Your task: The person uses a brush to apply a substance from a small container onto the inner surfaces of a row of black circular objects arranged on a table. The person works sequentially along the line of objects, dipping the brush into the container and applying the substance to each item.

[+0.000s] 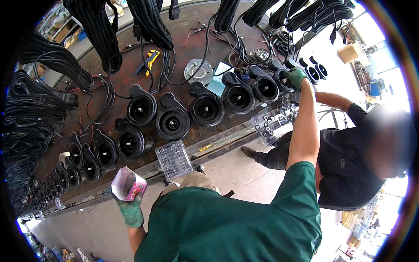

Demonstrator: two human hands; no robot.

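My left hand [131, 213], in a green glove, is wrapped round the base of a clear plastic tub [128, 183] with a pink label; the tub's open mouth faces up. At the far right end of the near row my right hand [297, 78], gloved too, reaches over a round black housing [283, 81]. Its fingers are bent together at the housing's opening, and what they grip is too small to make out. More black housings stand beside it, among them one with a metal stud [265, 88] and another [238, 98] to its left.
A compartment box of small metal parts [173, 159] sits at the bench [126, 83] edge, another box of black rings [266, 126] right of it. Yellow-blue wire strippers [148, 62], a clear round dish [198, 71] and cable bundles [94, 30] lie beyond. A co-worker [349, 168] stands at right.
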